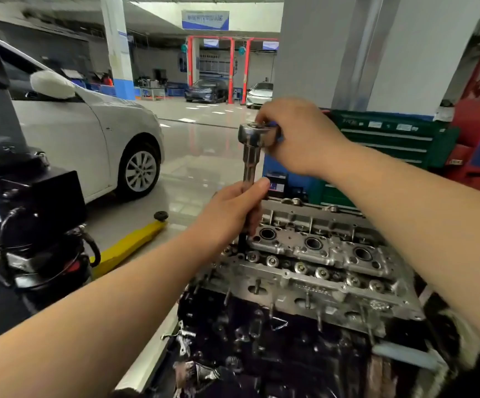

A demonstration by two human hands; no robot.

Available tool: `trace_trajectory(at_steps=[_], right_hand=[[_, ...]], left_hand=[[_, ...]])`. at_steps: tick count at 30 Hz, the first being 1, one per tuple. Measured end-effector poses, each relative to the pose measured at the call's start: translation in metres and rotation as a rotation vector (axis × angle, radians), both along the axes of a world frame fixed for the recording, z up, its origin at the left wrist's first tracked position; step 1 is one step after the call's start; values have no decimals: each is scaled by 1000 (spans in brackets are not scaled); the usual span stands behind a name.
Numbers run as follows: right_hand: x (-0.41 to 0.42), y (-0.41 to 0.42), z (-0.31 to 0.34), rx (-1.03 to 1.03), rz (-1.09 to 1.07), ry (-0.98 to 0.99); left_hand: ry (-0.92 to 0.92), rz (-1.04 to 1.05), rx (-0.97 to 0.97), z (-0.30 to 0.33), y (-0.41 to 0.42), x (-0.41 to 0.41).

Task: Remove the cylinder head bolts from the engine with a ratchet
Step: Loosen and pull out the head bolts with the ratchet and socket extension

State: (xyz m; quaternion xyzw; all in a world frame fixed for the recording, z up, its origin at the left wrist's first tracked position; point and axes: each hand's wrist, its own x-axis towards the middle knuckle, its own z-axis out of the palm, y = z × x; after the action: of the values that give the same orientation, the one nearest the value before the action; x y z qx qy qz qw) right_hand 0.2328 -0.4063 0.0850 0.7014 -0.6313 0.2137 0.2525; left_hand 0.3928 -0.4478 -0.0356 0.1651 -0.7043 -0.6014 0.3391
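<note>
Garage: one ratchet [254,145], two hands [233,209] [299,139].

**Both arms extended, hands stacked**

L hand [230,209] is curled in a fist w/ thumb up, forearm angled up from lower left. R hand [299,139] is held above it, fingers bent down, pinching; R forearm reaches in from right.

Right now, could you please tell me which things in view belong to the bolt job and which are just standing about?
Part of the job:
- ratchet, gripped by the right hand
- extension bar, held upright by the left hand
- cylinder head on the engine

Just standing about:
- white car
- yellow lift arm
- green tool chest
</note>
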Motion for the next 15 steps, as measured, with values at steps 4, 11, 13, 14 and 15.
trace_trajectory(at_steps=[4,11,13,14,15], right_hand=[[15,15,38,439,159,50],[27,6,66,727,64,-164],[31,3,53,636,85,-150],[34,2,51,616,92,-145],[37,2,50,601,90,-118]], left_hand=[[126,44,19,-8,-2,-14],[185,27,47,-15,-3,-17],[209,51,45,-18,-2,-18],[219,61,44,-18,-1,-17],[227,71,42,-18,0,-17]])
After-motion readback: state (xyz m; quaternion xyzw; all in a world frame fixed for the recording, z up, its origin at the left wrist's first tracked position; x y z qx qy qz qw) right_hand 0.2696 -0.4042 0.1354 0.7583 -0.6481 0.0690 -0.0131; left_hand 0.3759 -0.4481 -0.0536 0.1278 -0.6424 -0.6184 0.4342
